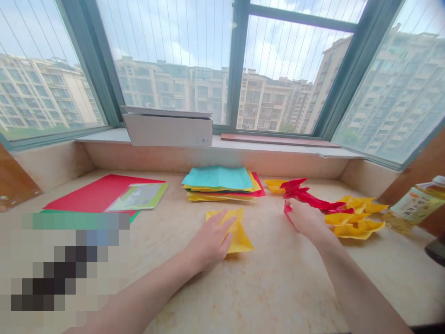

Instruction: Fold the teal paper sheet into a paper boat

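Observation:
My left hand [212,241] lies flat, fingers stretched out, on a folded yellow paper [239,234] on the beige stone sill. My right hand [306,218] reaches to the right and its fingers close around a folded red paper piece [287,208] at the edge of a row of folded red shapes [306,195] and yellow shapes [358,218]. Behind the yellow paper sits a stack of coloured sheets [222,183] with a turquoise sheet on top.
Red sheets with a green leaflet [104,195] lie at the left. A white cardboard box [168,127] stands on the window ledge. A drink bottle [415,204] lies at the far right, beside a dark object. A blurred patch covers the lower left.

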`<state>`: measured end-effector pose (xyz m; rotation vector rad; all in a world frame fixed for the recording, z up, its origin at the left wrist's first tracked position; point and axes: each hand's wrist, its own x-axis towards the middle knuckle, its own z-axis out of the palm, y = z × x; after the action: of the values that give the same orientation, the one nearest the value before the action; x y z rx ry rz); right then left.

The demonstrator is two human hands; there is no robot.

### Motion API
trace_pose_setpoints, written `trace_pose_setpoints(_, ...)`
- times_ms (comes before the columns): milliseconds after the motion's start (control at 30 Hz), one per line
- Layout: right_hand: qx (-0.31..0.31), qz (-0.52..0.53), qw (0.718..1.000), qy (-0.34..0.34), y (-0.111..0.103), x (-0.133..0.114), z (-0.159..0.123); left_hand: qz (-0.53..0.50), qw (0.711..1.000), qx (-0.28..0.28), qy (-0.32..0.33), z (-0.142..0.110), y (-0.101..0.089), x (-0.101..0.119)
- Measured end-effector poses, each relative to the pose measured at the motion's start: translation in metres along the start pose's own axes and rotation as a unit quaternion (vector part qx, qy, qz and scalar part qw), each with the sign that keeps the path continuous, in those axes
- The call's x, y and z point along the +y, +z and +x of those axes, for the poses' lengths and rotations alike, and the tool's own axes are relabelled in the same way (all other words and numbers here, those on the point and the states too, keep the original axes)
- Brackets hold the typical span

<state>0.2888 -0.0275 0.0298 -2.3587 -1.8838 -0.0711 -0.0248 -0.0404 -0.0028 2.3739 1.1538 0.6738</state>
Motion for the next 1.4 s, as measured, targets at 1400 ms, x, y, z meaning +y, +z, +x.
trace_pose_setpoints(1400,0.086,0.436,0.834,-0.326,0.013,-0.095,-0.064,-0.498,0.862,0.067,-0.072,0.004,-0.007,0.023)
